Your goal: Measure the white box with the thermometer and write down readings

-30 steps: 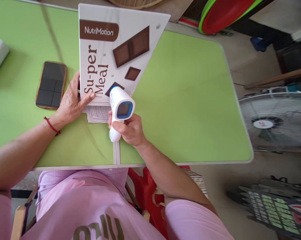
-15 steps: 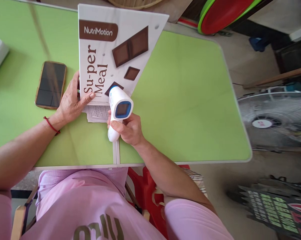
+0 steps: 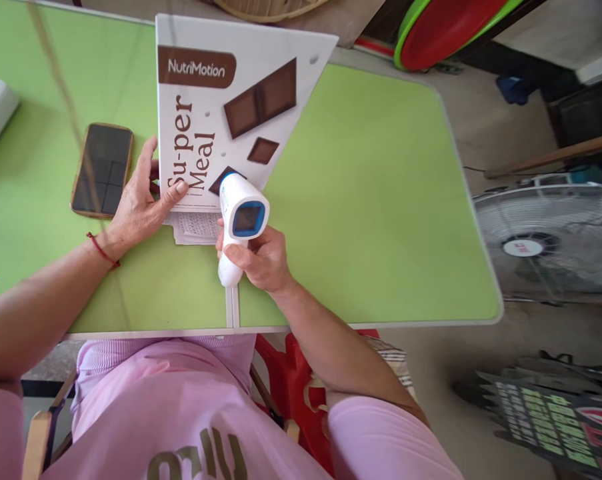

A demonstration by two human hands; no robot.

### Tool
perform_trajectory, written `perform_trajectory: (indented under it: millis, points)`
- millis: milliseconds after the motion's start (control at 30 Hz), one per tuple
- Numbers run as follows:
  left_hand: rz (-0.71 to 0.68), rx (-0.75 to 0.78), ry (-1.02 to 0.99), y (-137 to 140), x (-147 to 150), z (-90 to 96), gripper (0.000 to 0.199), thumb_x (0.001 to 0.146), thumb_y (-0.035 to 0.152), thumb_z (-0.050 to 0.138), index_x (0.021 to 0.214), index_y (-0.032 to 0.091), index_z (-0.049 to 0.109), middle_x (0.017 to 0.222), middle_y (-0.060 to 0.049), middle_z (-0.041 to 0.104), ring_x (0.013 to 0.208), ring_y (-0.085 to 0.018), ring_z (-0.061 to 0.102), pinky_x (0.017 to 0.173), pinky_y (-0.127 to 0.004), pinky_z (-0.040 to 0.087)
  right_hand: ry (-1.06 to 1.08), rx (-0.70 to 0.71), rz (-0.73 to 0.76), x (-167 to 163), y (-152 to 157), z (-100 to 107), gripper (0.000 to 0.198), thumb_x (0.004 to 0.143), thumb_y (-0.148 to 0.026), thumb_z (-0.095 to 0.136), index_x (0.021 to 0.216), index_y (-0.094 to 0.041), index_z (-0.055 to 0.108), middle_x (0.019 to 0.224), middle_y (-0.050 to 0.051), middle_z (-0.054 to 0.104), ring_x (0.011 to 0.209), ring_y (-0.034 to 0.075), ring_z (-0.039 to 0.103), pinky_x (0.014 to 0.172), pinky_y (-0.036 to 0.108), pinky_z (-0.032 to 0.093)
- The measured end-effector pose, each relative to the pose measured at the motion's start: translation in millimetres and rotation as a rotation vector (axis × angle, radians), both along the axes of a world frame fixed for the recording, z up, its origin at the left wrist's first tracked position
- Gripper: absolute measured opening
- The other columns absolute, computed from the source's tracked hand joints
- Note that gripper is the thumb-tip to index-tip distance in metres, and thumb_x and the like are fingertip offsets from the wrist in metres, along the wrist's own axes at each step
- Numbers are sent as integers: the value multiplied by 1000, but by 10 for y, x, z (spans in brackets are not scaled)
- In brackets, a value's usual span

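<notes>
Your right hand (image 3: 263, 261) wraps the handle of one white handheld thermometer (image 3: 234, 200), its thumb across the grip. The thermometer has a rounded, glossy body and a blue-framed screen facing you; the screen is dark and any figures on it are too small to read. It sits in front of the lower edge of one white box (image 3: 261, 47), above the green table (image 3: 381, 200).

Your left hand (image 3: 139, 210) grasps the box at its lower left corner, thumb on the front face. In white on a brown panel you read "NutriMotion"; below, in large brown letters turned sideways, "Su-per Meal". Three dark brown chocolate pieces are printed there, the lowest partly covered by the thermometer. Paper (image 3: 195, 228) with fine, illegible writing shows beneath the box.

One phone (image 3: 102, 170) in a yellowish-brown case lies just beside your left hand. You wear one red cord (image 3: 101, 248) around your left wrist.
</notes>
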State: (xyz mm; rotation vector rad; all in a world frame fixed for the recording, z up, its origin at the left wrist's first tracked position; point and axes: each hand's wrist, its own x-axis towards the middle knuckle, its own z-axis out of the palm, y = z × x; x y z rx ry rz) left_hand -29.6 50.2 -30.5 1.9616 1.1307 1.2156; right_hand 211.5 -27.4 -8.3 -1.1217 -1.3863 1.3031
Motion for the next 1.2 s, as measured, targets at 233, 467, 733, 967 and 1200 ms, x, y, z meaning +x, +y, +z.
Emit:
perform_trajectory:
  millis: [233, 467, 733, 967, 1200]
  points:
    - [26, 19, -112, 38, 49, -40, 92, 93, 85, 60, 160, 31, 30, 143, -17, 63, 142, -41, 59, 114, -58, 56, -102, 217, -173, 223, 46, 109, 52, 71, -74, 83, 80, -25, 67, 67, 0, 60, 58, 16, 51, 53, 34, 47]
    - [32, 31, -85, 101, 36, -120, 98, 92, 87, 60, 165, 37, 17, 147, -16, 59, 149, -39, 53, 117, -56, 55, -604, 354, -375, 710, 313, 37, 63, 82, -82, 66, 105, -23, 70, 88, 8, 66, 80, 24, 63, 73, 44, 57]
    - [16, -42, -90, 13, 8, -60, 95, 94, 80, 66, 165, 40, 17, 156, -16, 49, 146, -37, 54, 106, -51, 64, -972, 190, -486, 935, 563, -363, 62, 83, -72, 71, 121, -23, 67, 106, 12, 65, 104, 33, 62, 91, 55, 55]
    - [19, 30, -45, 105, -11, -157, 93, 95, 79, 65, 165, 37, 21, 159, -15, 47, 152, -37, 48, 120, -54, 52, -1046, 84, -524, 944, 549, -380, 48, 87, -62, 72, 113, -23, 64, 106, 13, 59, 109, 35, 57, 96, 58, 52]
    - [24, 56, 69, 77, -71, -101, 86, 98, 74, 62, 164, 29, 29, 168, -17, 40, 159, -40, 38, 135, -59, 29, -1138, 230, -540, 915, 481, -300, 47, 89, -54, 72, 122, -20, 64, 121, 19, 59, 121, 39, 56, 99, 62, 50]
